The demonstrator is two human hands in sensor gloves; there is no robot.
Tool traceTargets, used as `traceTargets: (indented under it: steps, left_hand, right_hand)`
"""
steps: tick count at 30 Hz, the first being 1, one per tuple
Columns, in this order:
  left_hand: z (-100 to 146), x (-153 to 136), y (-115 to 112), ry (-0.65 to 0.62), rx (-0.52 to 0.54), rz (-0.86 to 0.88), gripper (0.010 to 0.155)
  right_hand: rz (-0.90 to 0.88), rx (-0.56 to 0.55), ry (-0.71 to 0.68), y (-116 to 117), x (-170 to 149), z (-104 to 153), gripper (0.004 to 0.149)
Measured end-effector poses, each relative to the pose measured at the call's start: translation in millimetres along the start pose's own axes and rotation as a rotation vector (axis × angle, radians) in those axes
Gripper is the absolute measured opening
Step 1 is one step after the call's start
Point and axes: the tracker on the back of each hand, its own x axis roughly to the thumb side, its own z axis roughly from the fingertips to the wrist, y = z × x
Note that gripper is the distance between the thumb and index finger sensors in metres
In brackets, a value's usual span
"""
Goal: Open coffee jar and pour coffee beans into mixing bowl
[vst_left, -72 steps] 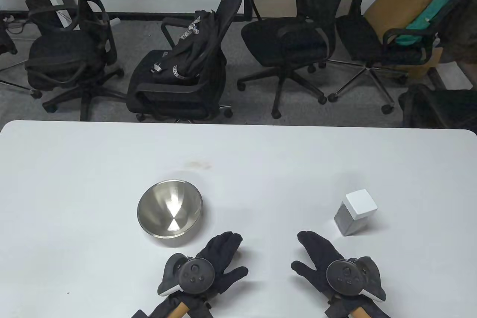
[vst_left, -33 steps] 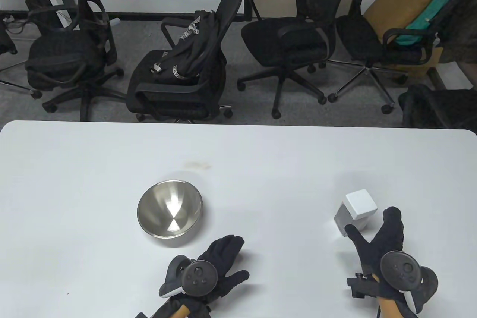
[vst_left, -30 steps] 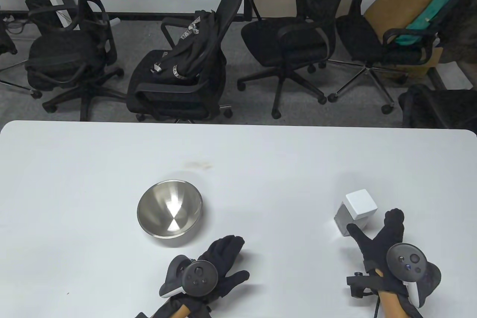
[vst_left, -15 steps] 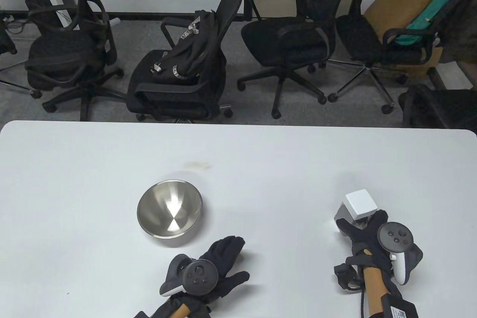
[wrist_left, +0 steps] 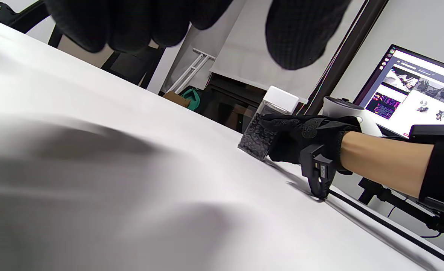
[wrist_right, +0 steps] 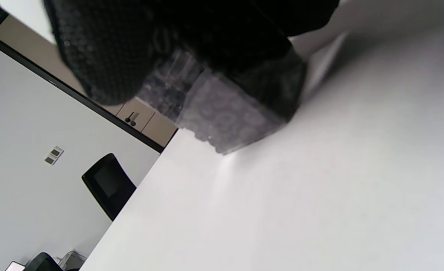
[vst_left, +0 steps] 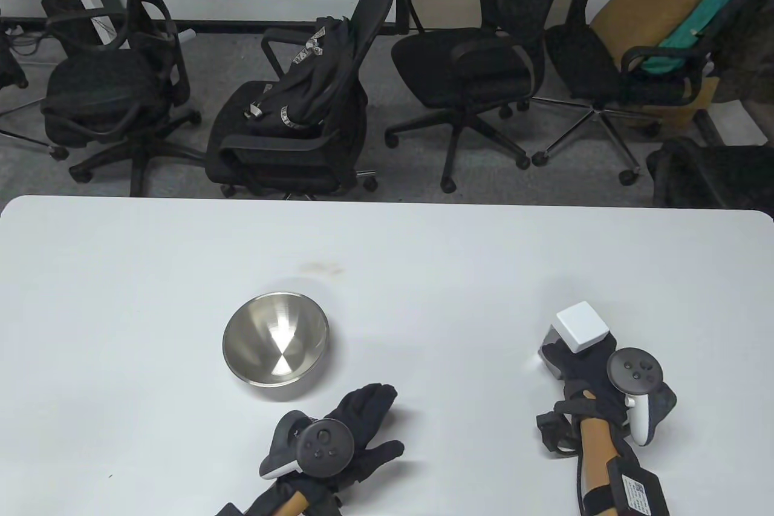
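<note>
One second ago the right hand [vst_left: 583, 374] only neared the coffee jar [vst_left: 574, 337]; now its fingers wrap the body. Left hand [vst_left: 357, 428] rests flat, empty. Lid removal comes next.

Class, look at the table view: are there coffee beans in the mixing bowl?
No, the mixing bowl shows only bare shiny metal inside.

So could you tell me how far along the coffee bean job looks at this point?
It is barely started. The right hand grips the coffee jar around its body, and the white lid is on it. The beans are inside the jar, and the mixing bowl holds nothing. The left hand rests flat on the table. Opening the jar and pouring are both left to do.
</note>
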Motion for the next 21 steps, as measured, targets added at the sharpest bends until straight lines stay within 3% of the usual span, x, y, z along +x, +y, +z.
traceTargets:
  steps: [10, 16, 21]
  left_hand:
    - [0.6, 0.2, 1.4, -0.003, 0.012, 0.001, 0.082]
    - [0.3, 0.6, 1.0, -0.010, 0.011, -0.003, 0.082]
    - [0.0, 1.3, 1.0, -0.016, 0.012, -0.003, 0.082]
  right_hand:
    - [-0.090, -0.041, -0.178, -10.2, 5.4, 9.1, 0.091]
    - [-0.223, -0.014, -0.355, -29.4, 22.0, 19.4, 0.090]
    - [-0.186, 0.011, -0.487, -50.0, 41.5, 33.7, 0.091]
